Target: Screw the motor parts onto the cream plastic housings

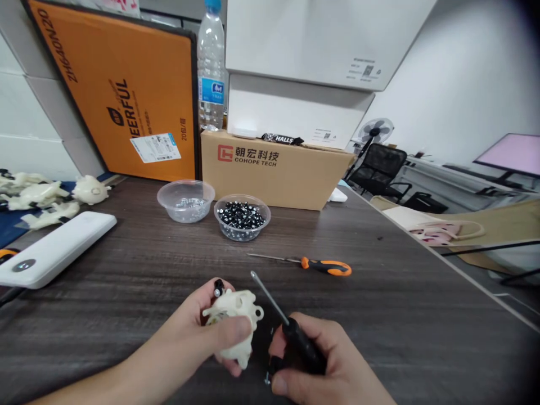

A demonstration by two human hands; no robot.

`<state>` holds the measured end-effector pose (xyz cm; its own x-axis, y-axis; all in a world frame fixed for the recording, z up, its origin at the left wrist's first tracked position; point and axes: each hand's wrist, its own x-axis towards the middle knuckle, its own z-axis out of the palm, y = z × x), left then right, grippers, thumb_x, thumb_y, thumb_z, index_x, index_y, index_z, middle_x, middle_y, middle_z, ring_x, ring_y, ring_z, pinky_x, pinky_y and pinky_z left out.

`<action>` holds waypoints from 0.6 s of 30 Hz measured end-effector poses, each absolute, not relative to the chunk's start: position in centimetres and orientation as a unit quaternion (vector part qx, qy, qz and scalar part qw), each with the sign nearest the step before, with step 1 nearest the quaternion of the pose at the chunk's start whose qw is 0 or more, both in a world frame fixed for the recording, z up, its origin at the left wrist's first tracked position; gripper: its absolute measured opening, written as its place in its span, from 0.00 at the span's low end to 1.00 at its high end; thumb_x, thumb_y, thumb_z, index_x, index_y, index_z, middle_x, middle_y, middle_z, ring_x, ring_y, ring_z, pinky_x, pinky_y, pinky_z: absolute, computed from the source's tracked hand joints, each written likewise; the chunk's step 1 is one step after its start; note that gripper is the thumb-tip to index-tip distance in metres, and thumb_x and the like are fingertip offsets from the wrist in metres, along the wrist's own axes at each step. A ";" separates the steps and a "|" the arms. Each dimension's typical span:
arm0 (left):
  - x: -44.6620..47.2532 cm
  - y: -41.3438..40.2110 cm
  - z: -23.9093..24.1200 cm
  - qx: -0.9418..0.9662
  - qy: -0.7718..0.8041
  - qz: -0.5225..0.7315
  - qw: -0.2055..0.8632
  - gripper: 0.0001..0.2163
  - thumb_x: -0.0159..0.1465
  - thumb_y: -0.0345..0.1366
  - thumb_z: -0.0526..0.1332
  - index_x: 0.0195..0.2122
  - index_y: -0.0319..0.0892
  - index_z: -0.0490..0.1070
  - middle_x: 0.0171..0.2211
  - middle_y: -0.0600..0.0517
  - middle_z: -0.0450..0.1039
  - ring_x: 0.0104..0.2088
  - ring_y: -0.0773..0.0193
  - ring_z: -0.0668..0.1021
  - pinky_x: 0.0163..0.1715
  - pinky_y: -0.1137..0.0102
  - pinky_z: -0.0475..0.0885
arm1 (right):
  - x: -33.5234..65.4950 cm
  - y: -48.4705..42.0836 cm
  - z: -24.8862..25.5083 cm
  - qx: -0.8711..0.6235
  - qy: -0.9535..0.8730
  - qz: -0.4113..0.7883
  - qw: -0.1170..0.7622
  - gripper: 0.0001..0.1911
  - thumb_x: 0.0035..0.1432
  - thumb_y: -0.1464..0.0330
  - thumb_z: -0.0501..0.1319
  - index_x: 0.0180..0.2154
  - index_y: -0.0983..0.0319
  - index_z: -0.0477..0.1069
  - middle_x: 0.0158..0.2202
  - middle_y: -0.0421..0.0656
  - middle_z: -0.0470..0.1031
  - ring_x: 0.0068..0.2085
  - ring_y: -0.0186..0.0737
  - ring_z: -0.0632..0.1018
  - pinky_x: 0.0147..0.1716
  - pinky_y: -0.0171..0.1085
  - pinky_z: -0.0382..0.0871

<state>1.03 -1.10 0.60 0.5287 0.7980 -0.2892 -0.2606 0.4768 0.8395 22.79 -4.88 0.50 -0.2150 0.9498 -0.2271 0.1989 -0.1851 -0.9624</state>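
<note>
My left hand [198, 332] is closed around a cream-coloured moulded plastic part [240, 304], with the thumb across its face. A small black piece with a shiny screw end [218, 288] shows at the part's upper left, by my fingers. In my right hand [333, 360] lies a screwdriver with a black handle [304, 344], its metal shaft pointing up and left, apart from the plastic part. The thumb and a finger of that hand also pinch a small black piece [276, 364] with a screw sticking out of it.
Beyond my hands lies an orange-and-black screwdriver [329, 267]. Behind it are a clear bowl of small black pieces [242, 233] and a bowl of silvery bits [185, 214]. A white power bank [63, 247] and several cream parts [40, 197] lie left; cardboard boxes [274, 180] line the back.
</note>
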 end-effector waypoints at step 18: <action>0.3 -1.0 -0.2 0.488 0.350 0.322 0.732 0.28 0.45 0.34 0.80 0.44 0.47 0.67 0.37 0.53 0.79 0.37 0.61 0.78 0.36 0.69 0.69 | 22.9 -4.5 1.3 -0.530 -0.561 0.533 0.347 0.10 0.44 0.69 0.72 0.27 0.59 0.72 0.24 0.33 0.69 0.27 0.34 0.67 0.27 0.31 0.61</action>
